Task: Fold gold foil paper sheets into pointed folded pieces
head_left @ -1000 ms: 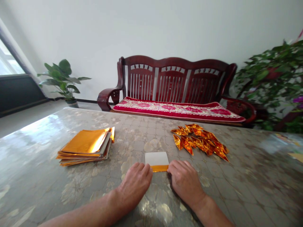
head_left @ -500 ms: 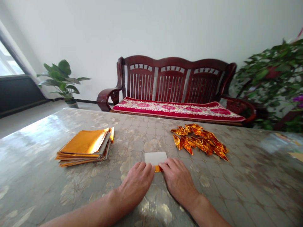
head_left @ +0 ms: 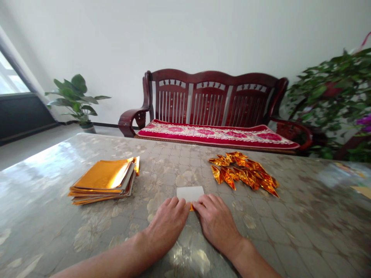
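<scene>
A small sheet of foil paper [head_left: 190,192] lies on the table in front of me, its pale side up and its near edge folded over to show an orange-gold strip. My left hand [head_left: 171,218] pinches the left part of that fold, fingers bent. My right hand [head_left: 215,218] pinches the right part, its thumb and finger close to the left thumb. Most of the fold is hidden under my fingers. To the left sits a stack of gold foil paper [head_left: 104,174]. On the right lies a pile of folded gold foil pieces [head_left: 245,170] with pointed ends.
The table [head_left: 121,235] has a clear, shiny, flower-patterned cover. A clear plastic bag [head_left: 344,173] rests at its right edge. Behind stand a dark red wooden bench [head_left: 213,104], a potted plant [head_left: 78,98] and leafy plants [head_left: 333,92].
My hands have drawn slightly closer together along the fold, so less of the gold strip shows between them. The stack and the folded pieces stay put.
</scene>
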{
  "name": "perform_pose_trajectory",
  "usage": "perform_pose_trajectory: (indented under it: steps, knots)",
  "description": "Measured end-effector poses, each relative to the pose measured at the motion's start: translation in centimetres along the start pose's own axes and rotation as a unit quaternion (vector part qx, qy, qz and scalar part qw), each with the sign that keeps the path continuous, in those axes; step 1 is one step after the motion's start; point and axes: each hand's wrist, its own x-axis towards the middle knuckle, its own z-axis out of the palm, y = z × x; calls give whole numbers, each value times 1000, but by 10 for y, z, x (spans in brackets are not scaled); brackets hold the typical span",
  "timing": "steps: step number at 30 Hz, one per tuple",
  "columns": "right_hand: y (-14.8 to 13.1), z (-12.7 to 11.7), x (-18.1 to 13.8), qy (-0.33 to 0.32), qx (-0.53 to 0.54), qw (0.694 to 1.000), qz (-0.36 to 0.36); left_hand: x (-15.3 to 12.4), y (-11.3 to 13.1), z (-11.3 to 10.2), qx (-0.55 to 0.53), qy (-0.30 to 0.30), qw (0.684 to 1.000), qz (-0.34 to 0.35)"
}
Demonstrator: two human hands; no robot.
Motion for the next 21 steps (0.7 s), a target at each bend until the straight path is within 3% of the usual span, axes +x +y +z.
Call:
perform_pose_trajectory:
  steps: [21]
  knots:
    - [23, -2, -8, 48, -56, 996, 57, -13, 5, 5, 128, 10, 991, -44]
